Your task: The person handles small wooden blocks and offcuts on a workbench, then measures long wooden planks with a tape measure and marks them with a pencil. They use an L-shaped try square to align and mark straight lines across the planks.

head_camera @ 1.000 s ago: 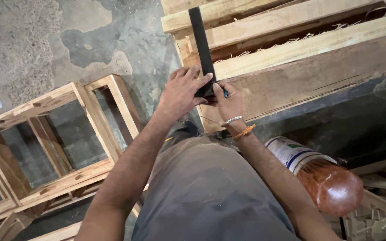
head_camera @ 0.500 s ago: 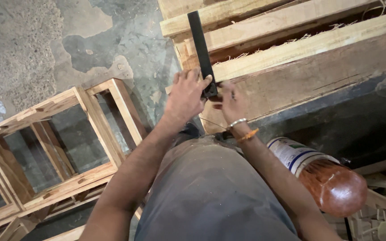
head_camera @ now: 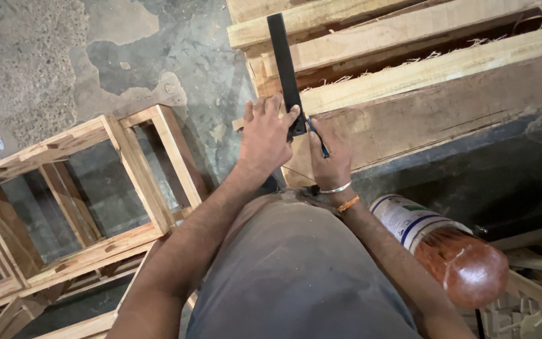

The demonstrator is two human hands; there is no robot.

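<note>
Hands (head_camera: 296,141) on long, flat black square (head_camera: 285,69) across plank (head_camera: 409,75)

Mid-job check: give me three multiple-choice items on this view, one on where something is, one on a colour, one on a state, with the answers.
1. Where does the open wooden frame lie?
A. On the floor by the person's left arm
B. On top of the planks
C. Under the canister

2. What colour is the long flat bar of the square?
A. Yellow
B. Black
C. White

3. What is the right hand doing?
A. Hanging free
B. Gripping the canister
C. Holding a thin pen against the plank beside the bar

Answers:
1. A, the frame sits on the concrete floor on the left side, apart from the planks.
2. B, the bar shows black against the pale wood.
3. C, the pen runs from the fingers to the bar's edge, while the left hand presses the bar down.
</note>
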